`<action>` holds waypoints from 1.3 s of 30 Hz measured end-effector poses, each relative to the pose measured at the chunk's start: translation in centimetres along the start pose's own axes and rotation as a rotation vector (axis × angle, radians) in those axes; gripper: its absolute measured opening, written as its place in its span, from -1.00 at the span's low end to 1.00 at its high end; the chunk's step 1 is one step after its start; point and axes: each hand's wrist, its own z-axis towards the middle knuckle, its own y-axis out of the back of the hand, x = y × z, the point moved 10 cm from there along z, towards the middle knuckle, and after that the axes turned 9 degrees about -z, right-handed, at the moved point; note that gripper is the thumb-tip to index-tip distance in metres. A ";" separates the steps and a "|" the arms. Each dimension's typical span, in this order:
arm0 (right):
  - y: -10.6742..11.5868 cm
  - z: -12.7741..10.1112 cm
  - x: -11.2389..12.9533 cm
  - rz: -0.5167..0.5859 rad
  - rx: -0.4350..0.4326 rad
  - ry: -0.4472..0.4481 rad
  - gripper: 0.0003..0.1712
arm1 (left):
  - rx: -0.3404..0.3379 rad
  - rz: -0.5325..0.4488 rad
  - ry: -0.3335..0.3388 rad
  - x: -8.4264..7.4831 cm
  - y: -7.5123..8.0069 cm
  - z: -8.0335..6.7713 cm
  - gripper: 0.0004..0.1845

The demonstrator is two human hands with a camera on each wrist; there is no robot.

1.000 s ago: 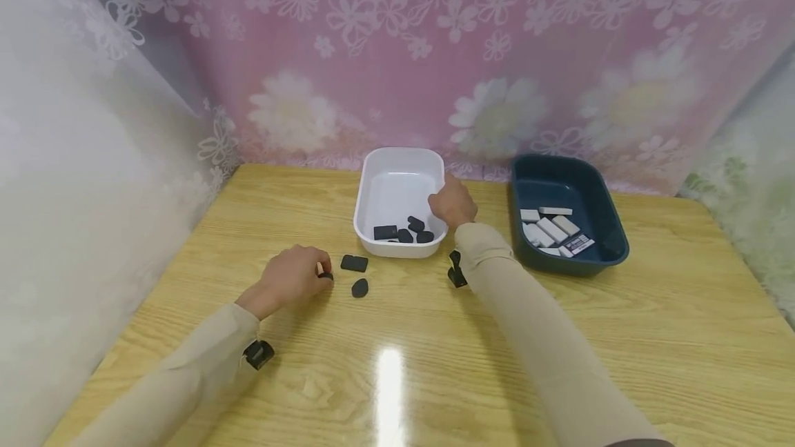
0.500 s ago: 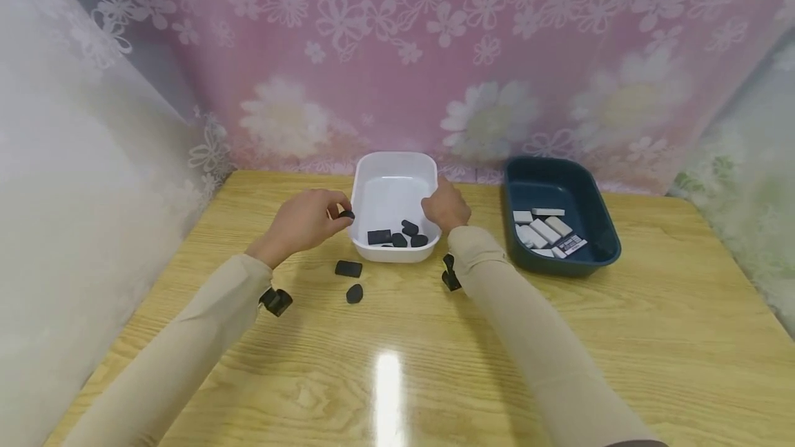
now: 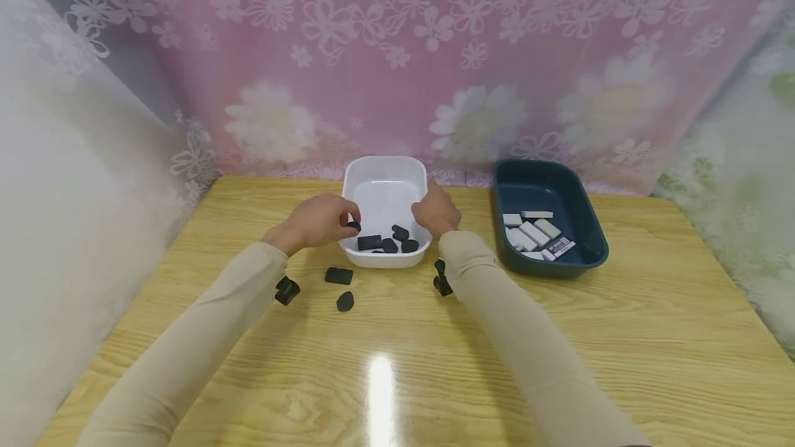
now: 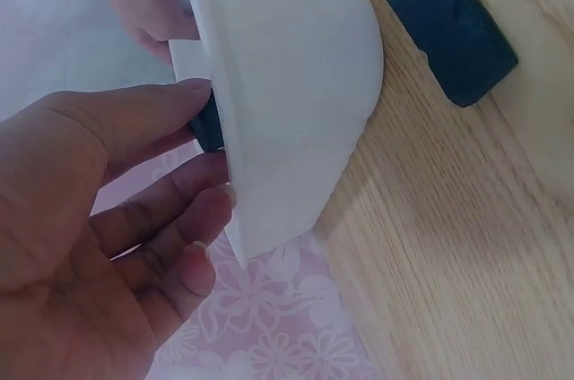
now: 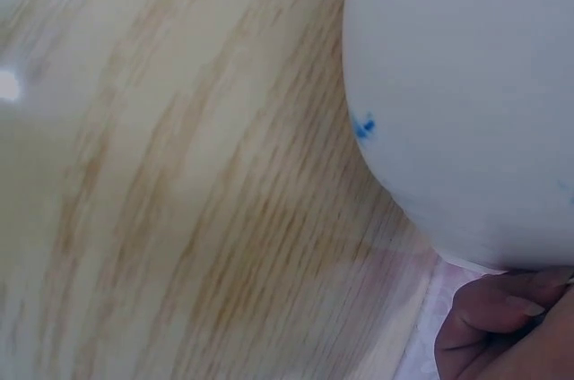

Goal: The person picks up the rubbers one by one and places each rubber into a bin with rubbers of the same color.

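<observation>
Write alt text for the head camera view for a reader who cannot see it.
A person's left hand pinches a small black piece over the rim of a white tub that holds several black pieces, while the right hand grips the tub's right rim. Two more black pieces lie on the wooden table, beside a dark blue tub of white blocks.

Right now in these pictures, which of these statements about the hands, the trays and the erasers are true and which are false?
1. The left hand pinches a small black eraser at the rim of the white tray. True.
2. The right hand rests on the dark blue tray. False: it is at the white tray's right rim.
3. Two black erasers lie on the table in front of the white tray. True.
4. The dark blue tray holds black erasers. False: it holds white erasers.
</observation>
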 end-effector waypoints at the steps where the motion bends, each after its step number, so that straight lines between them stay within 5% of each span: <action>1: 0.0 0.0 0.2 0.003 0.001 0.005 -0.38 | -0.003 0.004 0.004 0.0 0.0 -0.1 -0.82; 5: 0.0 -0.1 0.6 0.014 0.004 0.017 -0.37 | -0.032 0.018 0.008 0.2 0.4 -0.6 -0.72; 14: -0.1 -0.1 0.5 0.029 0.009 0.031 -0.35 | -0.235 0.048 0.015 1.6 2.2 -3.2 -0.80; 21: -0.3 -0.4 0.2 0.042 0.031 0.028 -0.37 | -0.112 0.008 0.081 4.4 -0.9 -5.2 -0.86; 27: -0.1 -0.2 -0.3 0.027 0.020 0.019 -0.37 | -0.011 0.004 0.030 4.1 -3.6 -6.2 -0.91; 39: -0.2 0.0 0.1 0.023 0.017 0.036 -0.36 | -0.117 0.078 0.019 0.3 -6.1 -8.7 -0.82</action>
